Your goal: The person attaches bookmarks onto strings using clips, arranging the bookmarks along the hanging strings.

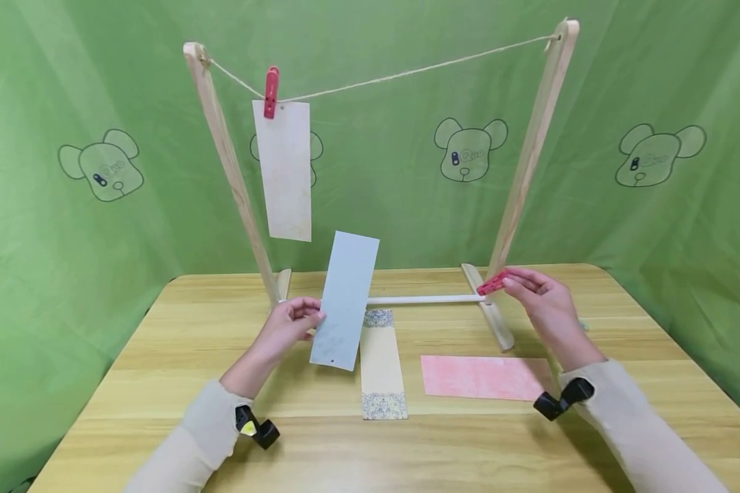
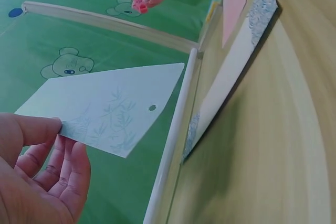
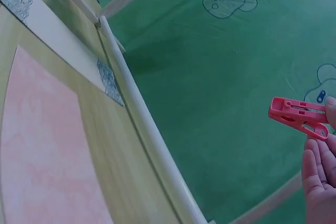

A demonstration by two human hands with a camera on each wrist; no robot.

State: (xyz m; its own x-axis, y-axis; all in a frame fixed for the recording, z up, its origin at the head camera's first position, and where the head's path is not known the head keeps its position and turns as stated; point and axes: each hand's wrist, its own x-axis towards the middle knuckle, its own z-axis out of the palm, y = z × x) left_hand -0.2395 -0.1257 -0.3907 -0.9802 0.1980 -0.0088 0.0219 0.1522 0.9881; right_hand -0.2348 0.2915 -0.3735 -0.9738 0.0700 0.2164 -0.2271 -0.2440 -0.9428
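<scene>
My left hand [image 1: 290,325] pinches the left edge of a pale blue bookmark card [image 1: 347,294] between thumb and fingers. In the left wrist view that card [image 2: 115,106] shows a faint bamboo print and a punched hole near one end. Off to the right, my right hand [image 1: 545,301] pinches a red clothespin [image 1: 493,282] by one end, its other end pointing left. A second red clothespin [image 1: 271,92] clips a whitish card [image 1: 286,171] to the string [image 1: 419,70] near the left post.
Two wooden posts [image 1: 533,147] hold the string, joined low by a white rod [image 1: 425,299]. On the table [image 1: 321,452] lie a cream card with blue patterned ends [image 1: 382,363] and a pink card [image 1: 484,376]. Green cloth [image 1: 370,171] hangs behind.
</scene>
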